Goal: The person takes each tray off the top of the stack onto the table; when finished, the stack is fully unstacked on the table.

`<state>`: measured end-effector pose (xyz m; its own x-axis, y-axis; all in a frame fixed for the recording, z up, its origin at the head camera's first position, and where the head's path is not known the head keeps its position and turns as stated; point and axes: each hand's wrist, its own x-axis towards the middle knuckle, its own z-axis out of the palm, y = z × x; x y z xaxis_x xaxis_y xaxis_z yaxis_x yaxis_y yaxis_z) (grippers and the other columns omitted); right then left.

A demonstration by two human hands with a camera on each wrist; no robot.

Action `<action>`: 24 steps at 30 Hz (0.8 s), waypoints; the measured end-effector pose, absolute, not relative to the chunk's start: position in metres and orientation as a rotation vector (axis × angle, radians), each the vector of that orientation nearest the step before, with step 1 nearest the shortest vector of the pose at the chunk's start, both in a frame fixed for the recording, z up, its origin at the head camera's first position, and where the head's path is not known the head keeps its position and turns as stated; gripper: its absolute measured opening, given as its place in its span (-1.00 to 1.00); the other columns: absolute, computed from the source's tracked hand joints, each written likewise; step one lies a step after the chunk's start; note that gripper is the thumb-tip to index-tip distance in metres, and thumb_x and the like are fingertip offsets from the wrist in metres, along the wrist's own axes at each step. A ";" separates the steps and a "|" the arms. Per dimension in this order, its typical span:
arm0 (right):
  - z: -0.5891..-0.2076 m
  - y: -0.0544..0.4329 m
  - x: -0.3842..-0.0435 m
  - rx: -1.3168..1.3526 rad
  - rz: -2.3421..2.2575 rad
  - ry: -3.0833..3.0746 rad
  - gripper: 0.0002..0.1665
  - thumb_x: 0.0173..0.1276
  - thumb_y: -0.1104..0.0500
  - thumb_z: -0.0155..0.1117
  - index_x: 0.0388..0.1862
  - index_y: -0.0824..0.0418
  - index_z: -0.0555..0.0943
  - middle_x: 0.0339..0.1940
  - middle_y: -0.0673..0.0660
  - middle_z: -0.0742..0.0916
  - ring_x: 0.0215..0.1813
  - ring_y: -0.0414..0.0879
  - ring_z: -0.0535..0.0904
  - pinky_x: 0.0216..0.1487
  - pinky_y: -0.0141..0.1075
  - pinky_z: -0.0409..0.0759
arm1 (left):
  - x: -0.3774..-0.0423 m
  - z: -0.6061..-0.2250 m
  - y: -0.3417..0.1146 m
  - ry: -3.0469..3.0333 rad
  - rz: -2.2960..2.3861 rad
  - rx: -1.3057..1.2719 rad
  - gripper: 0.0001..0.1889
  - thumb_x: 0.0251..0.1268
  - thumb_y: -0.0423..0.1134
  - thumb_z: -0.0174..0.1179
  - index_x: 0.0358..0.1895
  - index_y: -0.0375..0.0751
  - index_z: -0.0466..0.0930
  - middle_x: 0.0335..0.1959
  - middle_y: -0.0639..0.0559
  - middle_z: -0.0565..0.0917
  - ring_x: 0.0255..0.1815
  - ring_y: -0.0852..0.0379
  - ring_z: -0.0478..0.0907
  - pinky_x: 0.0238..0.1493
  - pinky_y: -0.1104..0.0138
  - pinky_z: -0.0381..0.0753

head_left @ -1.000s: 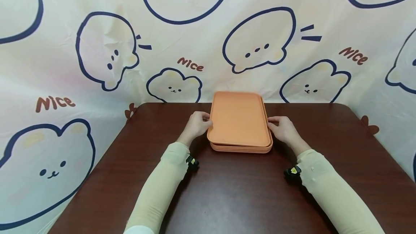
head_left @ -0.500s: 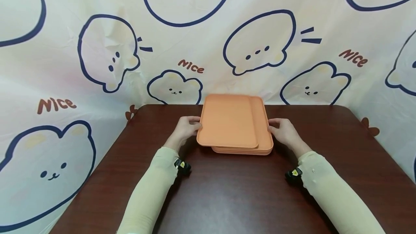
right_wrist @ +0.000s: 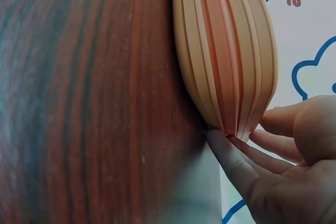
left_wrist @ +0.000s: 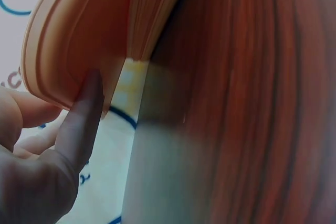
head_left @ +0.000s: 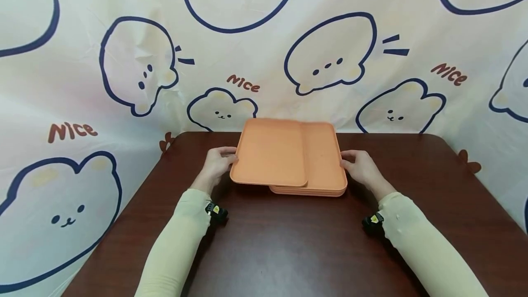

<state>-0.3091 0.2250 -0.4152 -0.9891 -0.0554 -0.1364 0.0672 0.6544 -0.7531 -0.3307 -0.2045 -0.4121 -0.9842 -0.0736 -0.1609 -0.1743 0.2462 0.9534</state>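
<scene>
At nine o'clock, our left hand (head_left: 215, 165) pinches the edge of the top tray (head_left: 268, 152), which juts leftward while partly overlapping the tray stack (head_left: 325, 155) on the counter (head_left: 268, 242). At the stack's three o'clock, our right hand (head_left: 363, 168) has fairly straight fingers touching its side. We judge the step as separating one tray; next likely calls for carrying it clear while steadying the rest. Our left wrist view shows the top tray's underside, hidden from the head view.

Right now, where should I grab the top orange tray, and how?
Probably by the left rim of the top orange tray, coming from the left: it overhangs the tray stack, leaving room to pinch above and below. The left hand pinches there.
</scene>
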 end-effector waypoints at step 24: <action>-0.416 0.222 -0.311 0.005 -1.214 2.750 -0.41 0.74 0.14 0.07 0.60 0.40 0.41 0.55 0.46 0.52 0.44 0.26 0.54 0.51 0.21 0.54 | -0.314 -0.413 -0.321 2.554 1.835 -0.395 -0.49 0.66 -0.34 0.12 0.58 -0.25 0.46 0.45 -0.40 0.59 0.15 0.02 0.74 -0.11 0.43 0.78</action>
